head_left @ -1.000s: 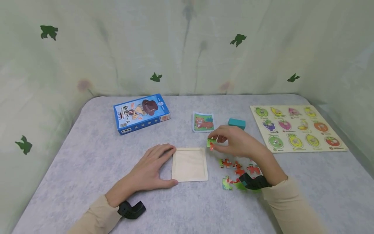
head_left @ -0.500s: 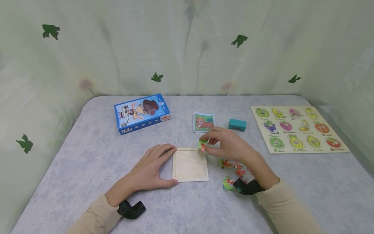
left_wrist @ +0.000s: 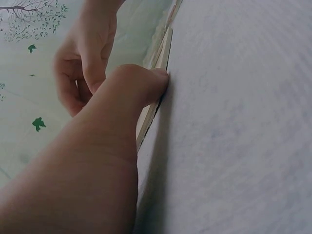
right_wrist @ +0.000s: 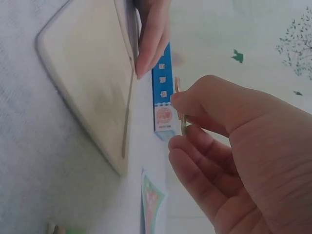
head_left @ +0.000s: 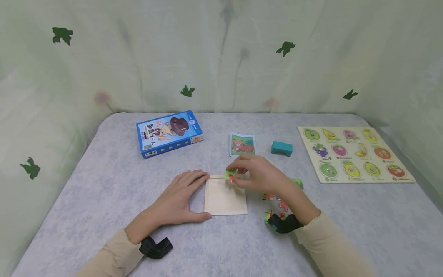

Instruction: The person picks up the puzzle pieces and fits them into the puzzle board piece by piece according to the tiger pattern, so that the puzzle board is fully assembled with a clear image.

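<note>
My right hand pinches a green and orange jigsaw piece between thumb and fingertips, above the far side of a square wooden puzzle tray. Seen edge-on in the right wrist view, the piece is held up off the tray. My left hand rests along the tray's left side, fingers at the far left corner and thumb at the near left corner. The left wrist view shows that thumb against the tray's edge. Several jigsaw pieces lie to the right of the tray, partly hidden under the right forearm.
Behind the tray lies a picture card with a brown animal. A teal block sits right of it. At the back left is a blue game box; a wooden fruit puzzle board lies on the right.
My right hand has carried the jigsaw piece leftward, from right of the tray to over its far side. My left hand has stayed at the tray's left side.
</note>
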Demonstrator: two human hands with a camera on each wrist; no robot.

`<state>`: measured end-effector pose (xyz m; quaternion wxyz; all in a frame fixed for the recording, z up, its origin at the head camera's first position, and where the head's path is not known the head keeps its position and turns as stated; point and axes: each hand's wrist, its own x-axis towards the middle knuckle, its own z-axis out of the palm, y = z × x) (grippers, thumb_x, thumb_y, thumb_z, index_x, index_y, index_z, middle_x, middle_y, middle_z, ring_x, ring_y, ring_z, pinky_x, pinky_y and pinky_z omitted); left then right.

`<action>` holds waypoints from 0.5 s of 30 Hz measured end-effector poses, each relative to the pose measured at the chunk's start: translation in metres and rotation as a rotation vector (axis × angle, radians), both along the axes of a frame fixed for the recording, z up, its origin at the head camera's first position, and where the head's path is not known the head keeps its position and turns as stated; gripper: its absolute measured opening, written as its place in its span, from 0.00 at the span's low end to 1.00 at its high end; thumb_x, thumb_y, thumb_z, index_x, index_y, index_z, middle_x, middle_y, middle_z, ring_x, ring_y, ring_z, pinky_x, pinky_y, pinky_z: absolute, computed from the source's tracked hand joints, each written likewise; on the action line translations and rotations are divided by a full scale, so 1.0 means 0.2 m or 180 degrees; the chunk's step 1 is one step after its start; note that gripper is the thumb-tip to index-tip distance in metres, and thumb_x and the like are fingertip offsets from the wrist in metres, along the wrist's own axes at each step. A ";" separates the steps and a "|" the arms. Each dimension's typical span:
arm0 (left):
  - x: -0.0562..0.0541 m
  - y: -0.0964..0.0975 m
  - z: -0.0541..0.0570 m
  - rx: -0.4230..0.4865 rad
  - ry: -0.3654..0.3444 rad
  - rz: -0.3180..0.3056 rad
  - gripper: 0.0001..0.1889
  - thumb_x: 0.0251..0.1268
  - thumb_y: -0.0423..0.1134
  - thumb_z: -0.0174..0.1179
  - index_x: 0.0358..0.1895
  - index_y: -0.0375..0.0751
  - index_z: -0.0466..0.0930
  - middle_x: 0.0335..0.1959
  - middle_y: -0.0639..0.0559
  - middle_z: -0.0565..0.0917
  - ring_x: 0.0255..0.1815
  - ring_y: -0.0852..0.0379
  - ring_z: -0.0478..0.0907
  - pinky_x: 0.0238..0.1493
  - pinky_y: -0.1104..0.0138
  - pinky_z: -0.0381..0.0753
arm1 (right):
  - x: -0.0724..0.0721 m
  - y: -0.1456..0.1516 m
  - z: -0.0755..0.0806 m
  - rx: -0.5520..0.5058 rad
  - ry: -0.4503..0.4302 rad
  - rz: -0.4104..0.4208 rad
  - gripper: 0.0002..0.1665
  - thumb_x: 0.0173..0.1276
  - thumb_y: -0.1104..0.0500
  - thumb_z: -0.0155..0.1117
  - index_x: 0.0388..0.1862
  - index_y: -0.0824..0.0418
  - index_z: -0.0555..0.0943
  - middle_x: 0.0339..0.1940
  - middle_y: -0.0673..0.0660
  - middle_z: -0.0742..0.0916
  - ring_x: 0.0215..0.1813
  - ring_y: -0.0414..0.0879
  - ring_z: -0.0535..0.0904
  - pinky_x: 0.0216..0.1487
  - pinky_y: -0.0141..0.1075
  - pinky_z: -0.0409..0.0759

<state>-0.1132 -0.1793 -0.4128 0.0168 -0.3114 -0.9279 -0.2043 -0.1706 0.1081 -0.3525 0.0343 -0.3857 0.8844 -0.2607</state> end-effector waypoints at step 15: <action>-0.01 -0.01 0.00 0.0061 0.0035 0.0000 0.56 0.51 0.77 0.66 0.77 0.41 0.67 0.76 0.50 0.69 0.77 0.48 0.64 0.79 0.45 0.61 | 0.01 -0.12 -0.04 -0.0051 -0.0171 -0.0032 0.20 0.66 0.60 0.72 0.57 0.58 0.87 0.43 0.48 0.87 0.43 0.39 0.80 0.44 0.31 0.83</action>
